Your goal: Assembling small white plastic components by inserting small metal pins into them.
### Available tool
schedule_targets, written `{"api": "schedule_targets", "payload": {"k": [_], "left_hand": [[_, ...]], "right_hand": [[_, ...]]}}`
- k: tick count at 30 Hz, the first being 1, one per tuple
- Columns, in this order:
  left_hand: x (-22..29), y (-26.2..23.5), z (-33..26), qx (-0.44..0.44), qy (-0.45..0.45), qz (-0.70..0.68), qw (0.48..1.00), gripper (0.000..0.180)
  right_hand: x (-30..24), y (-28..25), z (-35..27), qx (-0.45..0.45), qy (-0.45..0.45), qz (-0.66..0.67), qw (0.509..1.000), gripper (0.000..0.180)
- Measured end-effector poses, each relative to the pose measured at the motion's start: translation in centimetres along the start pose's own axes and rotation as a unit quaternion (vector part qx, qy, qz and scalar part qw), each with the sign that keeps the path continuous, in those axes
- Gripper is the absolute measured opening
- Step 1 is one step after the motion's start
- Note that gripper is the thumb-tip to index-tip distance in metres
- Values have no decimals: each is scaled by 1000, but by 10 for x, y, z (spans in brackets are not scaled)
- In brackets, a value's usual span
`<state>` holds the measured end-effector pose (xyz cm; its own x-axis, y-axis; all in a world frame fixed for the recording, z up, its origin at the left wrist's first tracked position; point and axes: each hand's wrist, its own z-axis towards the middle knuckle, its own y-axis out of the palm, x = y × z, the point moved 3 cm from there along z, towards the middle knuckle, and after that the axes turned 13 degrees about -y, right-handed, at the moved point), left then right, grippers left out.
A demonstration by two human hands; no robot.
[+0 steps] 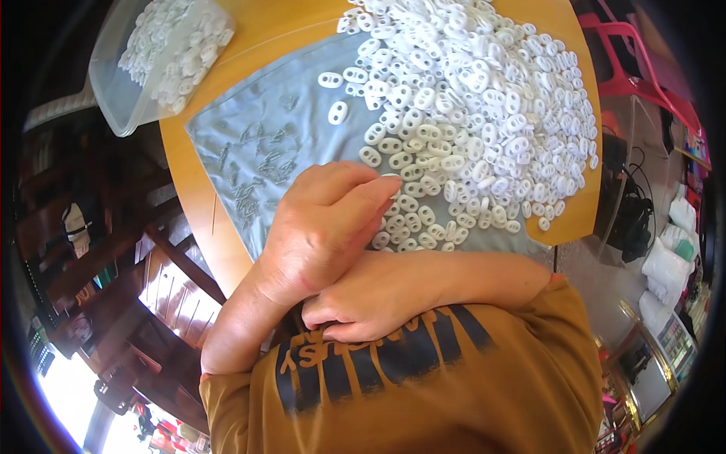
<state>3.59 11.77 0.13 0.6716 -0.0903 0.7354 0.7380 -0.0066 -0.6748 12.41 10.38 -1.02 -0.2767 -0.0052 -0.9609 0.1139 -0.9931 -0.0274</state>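
My left hand (321, 219) reaches over the near edge of a big heap of white oval plastic pieces with two holes (484, 113). Its thumb and fingers are pressed together at the heap; whatever is between them is hidden. Drawn back against my shirt, my right hand (352, 309) lies below the left wrist with its fingers curled in. What it may hold does not show. Small thin metal springs (261, 163) are scattered on a grey cloth (302, 68), left of the heap. A few of the white pieces lie apart on the cloth.
A clear plastic bin (113, 98) with more white pieces stands at the far left of the yellow-brown table (185, 178). On the right are a pink chair (628, 34) and a black bag-like bundle (628, 219). Dark wooden furniture (113, 227) stands at the left.
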Motion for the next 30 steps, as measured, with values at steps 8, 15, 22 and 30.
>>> {"api": "schedule_targets", "payload": {"k": [8, 15, 22, 30], "left_hand": [[6, 11, 13, -117, 62, 44, 990, 36], [1, 10, 14, -93, 41, 41, 994, 27], [7, 26, 30, -20, 54, 54, 997, 22], [4, 35, 39, 4, 50, 105, 993, 20]], "right_hand": [[2, 6, -3, -39, 26, 18, 999, 12], [6, 13, -2, -8, -51, -42, 998, 11], [5, 12, -3, 11, -49, -39, 998, 12], [-5, 0, -2, -1, -24, -15, 1000, 13]]}}
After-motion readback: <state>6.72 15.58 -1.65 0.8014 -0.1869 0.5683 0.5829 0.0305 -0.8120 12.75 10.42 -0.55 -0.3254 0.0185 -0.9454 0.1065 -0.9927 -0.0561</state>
